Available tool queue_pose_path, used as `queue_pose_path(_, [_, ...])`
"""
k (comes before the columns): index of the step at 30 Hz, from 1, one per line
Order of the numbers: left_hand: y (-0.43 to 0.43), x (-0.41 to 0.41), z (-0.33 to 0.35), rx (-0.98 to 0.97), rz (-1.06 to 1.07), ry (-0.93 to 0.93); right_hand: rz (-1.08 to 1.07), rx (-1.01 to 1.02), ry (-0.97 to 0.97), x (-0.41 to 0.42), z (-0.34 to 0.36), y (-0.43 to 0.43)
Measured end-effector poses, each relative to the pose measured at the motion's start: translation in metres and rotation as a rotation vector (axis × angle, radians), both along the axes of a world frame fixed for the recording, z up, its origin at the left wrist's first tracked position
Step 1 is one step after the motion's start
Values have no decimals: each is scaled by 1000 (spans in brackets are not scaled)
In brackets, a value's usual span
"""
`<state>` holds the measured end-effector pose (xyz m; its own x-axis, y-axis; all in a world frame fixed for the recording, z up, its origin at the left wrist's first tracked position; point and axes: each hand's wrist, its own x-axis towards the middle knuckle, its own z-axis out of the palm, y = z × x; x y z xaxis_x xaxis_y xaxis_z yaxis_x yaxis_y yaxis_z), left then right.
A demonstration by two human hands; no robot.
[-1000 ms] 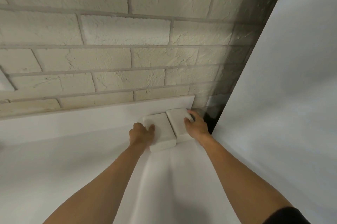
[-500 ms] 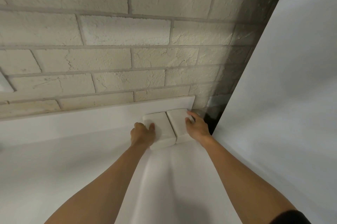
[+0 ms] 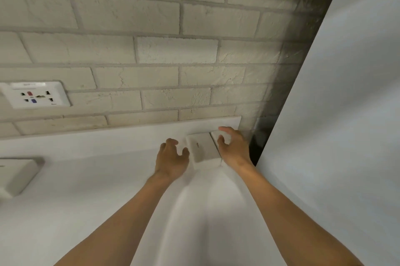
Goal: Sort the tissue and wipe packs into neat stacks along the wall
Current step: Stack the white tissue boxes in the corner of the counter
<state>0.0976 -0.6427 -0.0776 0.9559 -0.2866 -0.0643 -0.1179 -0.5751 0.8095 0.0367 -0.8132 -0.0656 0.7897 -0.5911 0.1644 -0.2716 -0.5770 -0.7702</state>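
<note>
We'd nudge the packs flush against the wall; left hand and right hand fingers spread loose, holding nothing.

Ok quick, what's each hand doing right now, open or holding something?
Left hand: open, loosely curled beside the left white rectangular pack, holding nothing.
Right hand: open, arched over the right white pack; contact unclear.

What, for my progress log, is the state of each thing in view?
Left pack: lying flat.
Right pack: flat beside it, partly hidden.
Left hand: loosely curled, holding nothing.
Right hand: open, arched over right pack.
Far pack: flat, at left edge.
Socket: unused.
</note>
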Motion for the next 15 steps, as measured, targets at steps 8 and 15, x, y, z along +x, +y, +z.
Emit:
queue_pose_path(8, [79,-33,19,111,-19,-158,204,19,-27,-31,26,88])
queue_pose_path(15, [173,-52,36,213,29,-294,378,67,-62,-52,42,175])
